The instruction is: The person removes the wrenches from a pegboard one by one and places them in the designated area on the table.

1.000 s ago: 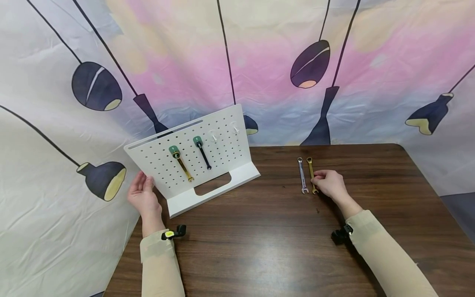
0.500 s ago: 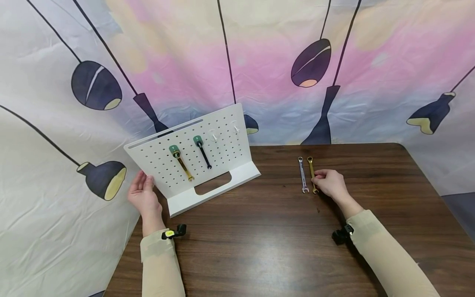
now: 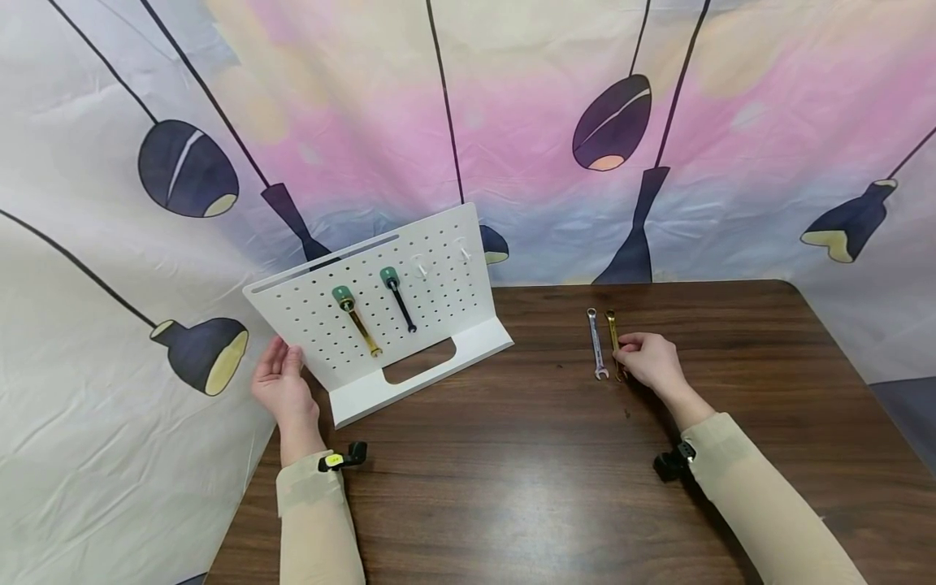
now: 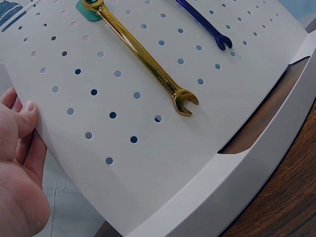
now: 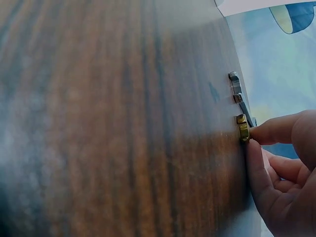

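My left hand (image 3: 282, 388) holds the left edge of a white pegboard stand (image 3: 322, 345), thumb on the front and fingers behind. In the left wrist view, a gold combination wrench (image 4: 140, 52) and a dark blue wrench (image 4: 205, 23) hang on the board, open ends down. Over on the table's right side, my right hand (image 3: 651, 360) pinches a second gold wrench (image 3: 612, 325) between thumb and forefinger; the fingertips cover part of its shaft. Just left of it, a silver combination wrench (image 3: 595, 345) lies roughly parallel on the wood.
Two clear hooks (image 3: 421, 269) stick out of the board's upper right, with no tools on them. Green pieces (image 3: 388, 277) sit at the tops of the hung wrenches. Behind the brown wooden table (image 3: 504, 455) hangs a cloth backdrop (image 3: 541, 219) printed with lamps.
The gold wrench on the table has tilted slightly in the right hand's fingers and looks darker. Both hands and the pegboard stay in place.
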The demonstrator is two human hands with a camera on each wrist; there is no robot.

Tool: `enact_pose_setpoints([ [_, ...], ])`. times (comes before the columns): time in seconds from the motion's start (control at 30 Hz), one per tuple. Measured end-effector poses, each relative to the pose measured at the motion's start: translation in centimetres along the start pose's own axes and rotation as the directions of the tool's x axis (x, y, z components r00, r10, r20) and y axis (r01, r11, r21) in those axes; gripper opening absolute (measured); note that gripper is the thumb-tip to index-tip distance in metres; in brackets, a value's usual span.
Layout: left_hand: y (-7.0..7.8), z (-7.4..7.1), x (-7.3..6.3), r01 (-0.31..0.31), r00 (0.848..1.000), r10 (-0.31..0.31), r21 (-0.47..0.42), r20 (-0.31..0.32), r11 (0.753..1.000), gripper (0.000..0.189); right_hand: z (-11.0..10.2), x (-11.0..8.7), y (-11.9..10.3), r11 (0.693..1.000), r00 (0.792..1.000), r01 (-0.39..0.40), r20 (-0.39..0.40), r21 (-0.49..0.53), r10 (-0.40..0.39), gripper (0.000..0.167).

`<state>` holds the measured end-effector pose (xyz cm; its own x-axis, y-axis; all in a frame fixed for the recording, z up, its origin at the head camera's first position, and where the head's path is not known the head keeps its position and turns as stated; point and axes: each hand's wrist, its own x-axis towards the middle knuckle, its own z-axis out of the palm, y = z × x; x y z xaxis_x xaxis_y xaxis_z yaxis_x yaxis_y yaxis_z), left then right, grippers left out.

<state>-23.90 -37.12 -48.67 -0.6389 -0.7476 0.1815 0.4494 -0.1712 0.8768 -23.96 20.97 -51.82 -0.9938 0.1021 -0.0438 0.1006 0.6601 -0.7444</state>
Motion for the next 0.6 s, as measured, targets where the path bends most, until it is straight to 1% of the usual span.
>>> enact_pose_setpoints([
  [0.23, 0.11, 0.09, -0.06, -0.004, 1.0, 0.004, -0.001, 0.003, 1.0, 0.029, 0.09, 0.09, 0.19, 0.999, 1.0, 0.013, -0.002, -0.032, -0.013, 0.038],
  [0.37, 0.15, 0.09, -0.08, -0.006, 1.0, 0.006, -0.011, 0.001, 1.0, 0.03, 0.07, 0.08, 0.24, 0.999, 1.0, 0.019, -0.004, -0.03, -0.019, 0.038],
  [0.43, 0.12, 0.08, -0.09, -0.004, 1.0, 0.004, -0.012, 0.0, 1.0, 0.03, 0.03, 0.04, 0.26, 1.0, 1.0, 0.021, 0.0, -0.022, -0.021, 0.038],
  [0.6, 0.01, 0.06, -0.03, -0.004, 1.0, 0.004, 0.009, 0.0, 1.0, 0.029, -0.16, -0.15, 0.23, 0.999, 0.999, 0.012, 0.038, 0.037, -0.014, 0.042],
])
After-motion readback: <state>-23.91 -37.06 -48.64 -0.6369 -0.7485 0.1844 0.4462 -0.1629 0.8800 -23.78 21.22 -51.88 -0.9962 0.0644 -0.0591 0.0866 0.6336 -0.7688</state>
